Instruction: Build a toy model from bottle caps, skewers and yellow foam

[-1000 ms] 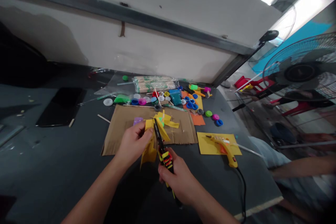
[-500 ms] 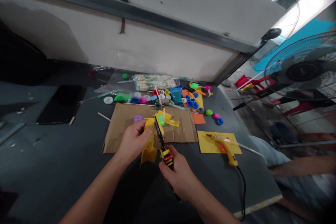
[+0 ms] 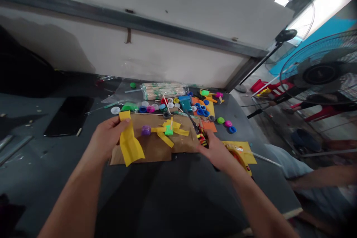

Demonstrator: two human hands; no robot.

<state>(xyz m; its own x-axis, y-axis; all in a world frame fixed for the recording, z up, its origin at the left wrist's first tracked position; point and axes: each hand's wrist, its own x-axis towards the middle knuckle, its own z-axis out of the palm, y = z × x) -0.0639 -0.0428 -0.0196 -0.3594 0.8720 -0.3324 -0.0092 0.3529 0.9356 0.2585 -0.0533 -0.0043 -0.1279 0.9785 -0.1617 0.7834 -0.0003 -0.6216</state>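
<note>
At one o'clock, the right hand has fingers wrapped round the scissors, blades toward eleven, best kept clear of the glue gun behind that wrist. At eleven, the left hand pinches the yellow strip by its upper end; tension should help it cut straight. Farther, at twelve, a green cap sits over cardboard.

Pale wall behind dark tabletop

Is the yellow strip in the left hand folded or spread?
Spread, though bent: the yellow strip hangs from the left hand, broad face showing.
</note>
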